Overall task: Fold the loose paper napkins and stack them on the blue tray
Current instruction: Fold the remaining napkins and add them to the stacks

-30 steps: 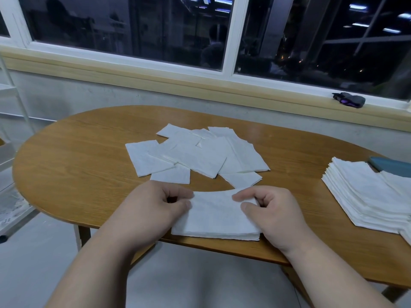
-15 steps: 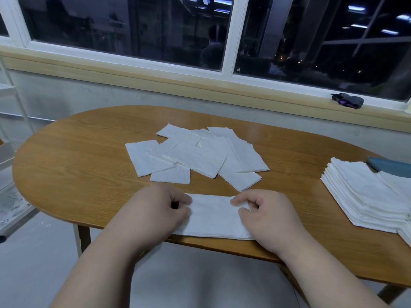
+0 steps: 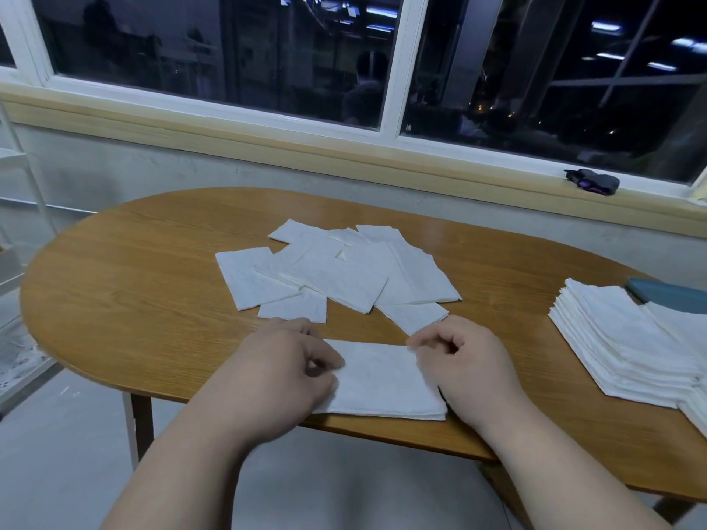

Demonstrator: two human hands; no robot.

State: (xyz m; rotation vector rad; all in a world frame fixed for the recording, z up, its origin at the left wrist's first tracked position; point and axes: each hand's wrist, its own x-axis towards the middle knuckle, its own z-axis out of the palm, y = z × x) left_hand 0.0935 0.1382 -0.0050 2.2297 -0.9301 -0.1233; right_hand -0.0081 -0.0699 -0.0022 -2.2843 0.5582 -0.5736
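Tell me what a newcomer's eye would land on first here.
The left hand and right hand pinch the ends of a folded napkin at the near edge of the table. Behind it, loose napkins lie scattered and overlapping mid-table. At the far right sits a tall stack of folded ones, a corner of the blue tray showing behind it.
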